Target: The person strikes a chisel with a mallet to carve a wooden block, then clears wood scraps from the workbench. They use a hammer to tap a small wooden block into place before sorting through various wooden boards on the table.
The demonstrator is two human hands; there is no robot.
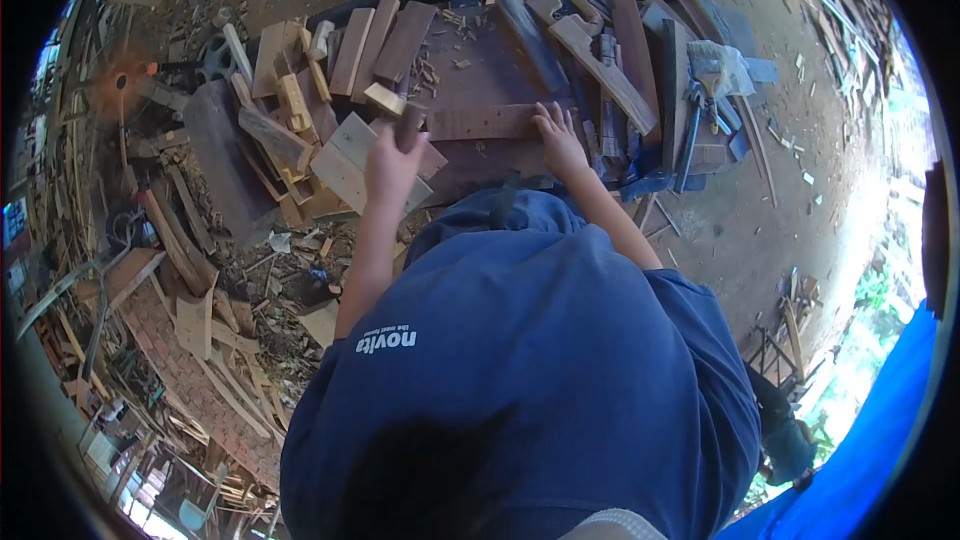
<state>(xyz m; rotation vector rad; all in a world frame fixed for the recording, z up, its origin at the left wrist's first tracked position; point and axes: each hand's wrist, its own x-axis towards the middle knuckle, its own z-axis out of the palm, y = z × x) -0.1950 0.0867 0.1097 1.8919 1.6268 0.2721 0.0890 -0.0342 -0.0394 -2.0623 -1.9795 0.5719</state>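
A reddish-brown wooden board (pixel 482 122) lies crosswise on the worktable in front of me, with small dark marks along its face. At its right end my right hand (pixel 565 150) holds it, fingertips over the far edge. My left hand (pixel 392 162) is closed around a short dark wooden piece (pixel 408 128) at the board's left end. Just beyond that piece is a pale wooden block (pixel 385 98), overlapping it in this view. Under my left forearm lies a light, flat wooden panel (pixel 345 162).
Dark planks (pixel 405 40) and pale offcuts (pixel 293 102) crowd the table's left side. Curved and straight pieces (pixel 605 75) pile up on the right, near a clamp-like metal tool (pixel 690 135) and a plastic bag (pixel 718 68). Scraps litter the ground (pixel 300 290).
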